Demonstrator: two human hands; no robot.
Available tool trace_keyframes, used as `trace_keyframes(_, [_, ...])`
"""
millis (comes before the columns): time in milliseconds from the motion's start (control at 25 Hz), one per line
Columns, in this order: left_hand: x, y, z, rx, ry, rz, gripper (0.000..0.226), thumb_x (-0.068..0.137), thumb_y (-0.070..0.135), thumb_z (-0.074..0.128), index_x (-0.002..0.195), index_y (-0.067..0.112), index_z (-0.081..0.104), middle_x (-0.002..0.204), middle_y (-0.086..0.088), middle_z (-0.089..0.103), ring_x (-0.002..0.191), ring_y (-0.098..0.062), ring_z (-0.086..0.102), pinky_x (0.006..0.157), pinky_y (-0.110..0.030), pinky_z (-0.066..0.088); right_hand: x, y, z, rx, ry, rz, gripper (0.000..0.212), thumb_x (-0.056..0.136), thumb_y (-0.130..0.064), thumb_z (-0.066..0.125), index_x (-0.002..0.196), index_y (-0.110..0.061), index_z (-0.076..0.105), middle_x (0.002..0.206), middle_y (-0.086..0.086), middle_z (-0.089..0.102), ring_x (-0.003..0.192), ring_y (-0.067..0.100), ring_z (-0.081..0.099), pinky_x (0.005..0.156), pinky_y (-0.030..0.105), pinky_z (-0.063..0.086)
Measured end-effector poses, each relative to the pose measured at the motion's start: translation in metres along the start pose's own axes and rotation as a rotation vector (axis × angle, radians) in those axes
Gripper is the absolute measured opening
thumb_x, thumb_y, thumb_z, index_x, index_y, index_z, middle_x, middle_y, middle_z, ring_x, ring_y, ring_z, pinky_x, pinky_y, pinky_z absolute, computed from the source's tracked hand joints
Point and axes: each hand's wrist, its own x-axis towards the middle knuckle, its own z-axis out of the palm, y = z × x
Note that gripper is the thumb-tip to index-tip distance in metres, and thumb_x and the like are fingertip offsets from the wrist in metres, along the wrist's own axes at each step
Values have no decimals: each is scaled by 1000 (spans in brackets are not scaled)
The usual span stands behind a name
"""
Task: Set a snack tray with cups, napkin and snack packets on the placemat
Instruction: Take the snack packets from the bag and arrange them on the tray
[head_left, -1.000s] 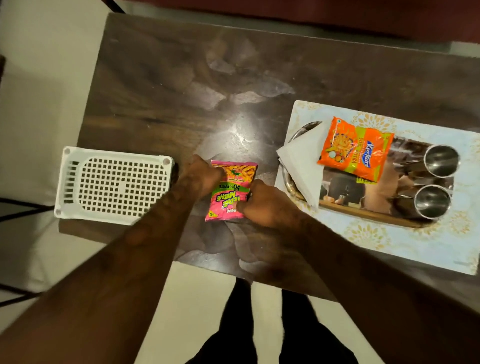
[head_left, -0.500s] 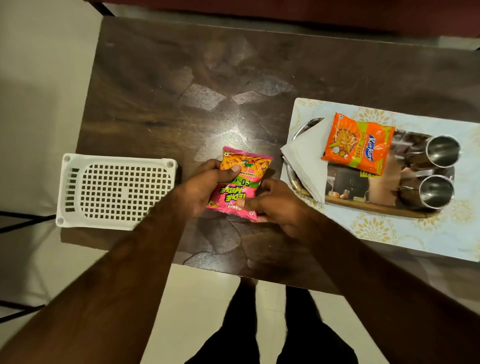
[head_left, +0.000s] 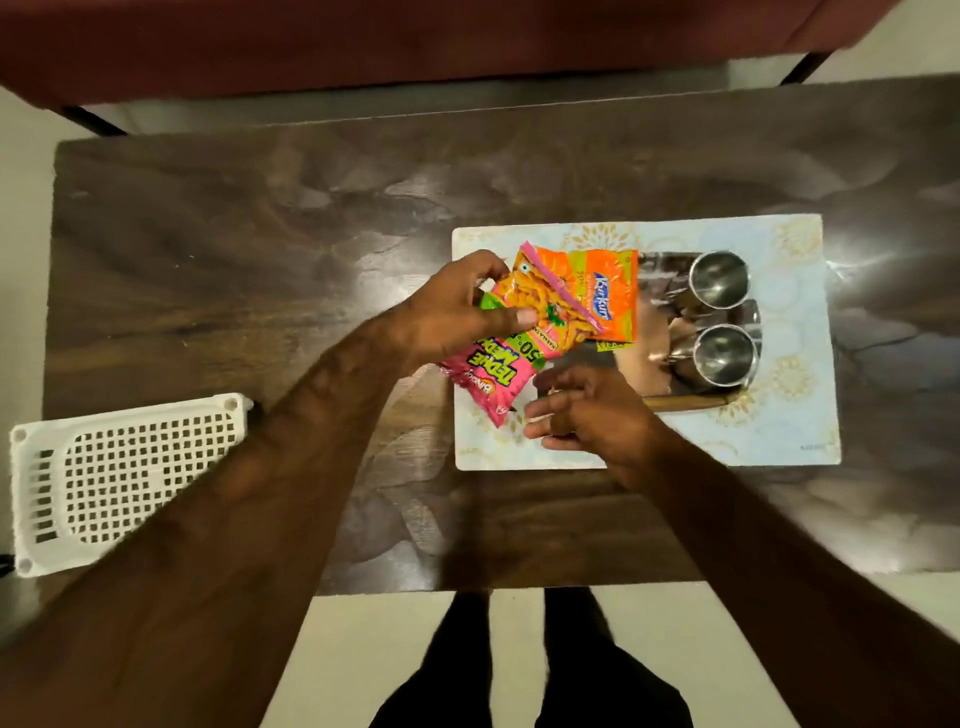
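My left hand (head_left: 457, 312) grips a pink snack packet (head_left: 498, 374) and holds it over the left end of the steel tray (head_left: 660, 364), partly across the orange snack packet (head_left: 608, 291) lying there. Just below the packet, my right hand (head_left: 582, 410) hovers with fingers apart and nothing in it. Two steel cups (head_left: 719, 280) (head_left: 723, 356) stand at the tray's right end. The tray rests on a pale patterned placemat (head_left: 789, 415). The napkin is hidden under the packet and my hands.
A white perforated plastic basket (head_left: 119, 478) lies upside down at the table's left front edge. The dark wooden table (head_left: 260, 249) spreads out left of and behind the placemat. A dark red seat (head_left: 415, 36) runs along beyond the far edge.
Both hands carried the pink packet rightward from the table's middle to over the tray. My right hand has let go of it; the left still holds it.
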Motion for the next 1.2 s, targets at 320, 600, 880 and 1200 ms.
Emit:
trace_keyframes(320, [67, 24, 59, 669, -334, 39, 46, 87, 35, 76, 123, 8, 65, 112, -6, 68, 101, -22, 64, 92, -35, 50, 0, 21, -58, 512, 99, 64, 22, 101, -10, 61, 123, -7, 65, 110, 18, 78, 91, 27, 80, 71, 32, 63])
trace_keyframes(600, [78, 16, 86, 898, -216, 90, 68, 88, 39, 73, 148, 17, 48, 143, -11, 55, 129, -29, 53, 107, -37, 44, 6, 25, -67, 437, 130, 136, 33, 106, -26, 56, 134, -9, 61, 115, 17, 78, 97, 30, 80, 68, 32, 63])
trace_keyframes(880, [70, 17, 86, 966, -167, 113, 56, 91, 48, 66, 140, 24, 56, 129, -10, 55, 123, -30, 53, 103, -44, 47, 4, 26, -65, 208, 146, 150, 30, 107, -31, 53, 130, -13, 62, 105, 12, 80, 77, 27, 79, 67, 33, 61])
trace_keyframes(1200, [80, 16, 70, 721, 471, -268, 40, 92, 41, 57, 120, 12, 59, 125, -12, 66, 114, -35, 63, 95, -46, 53, 3, 25, -66, 228, 200, 143, 22, 110, -27, 46, 94, -26, 60, 98, 9, 77, 78, 29, 75, 70, 32, 55])
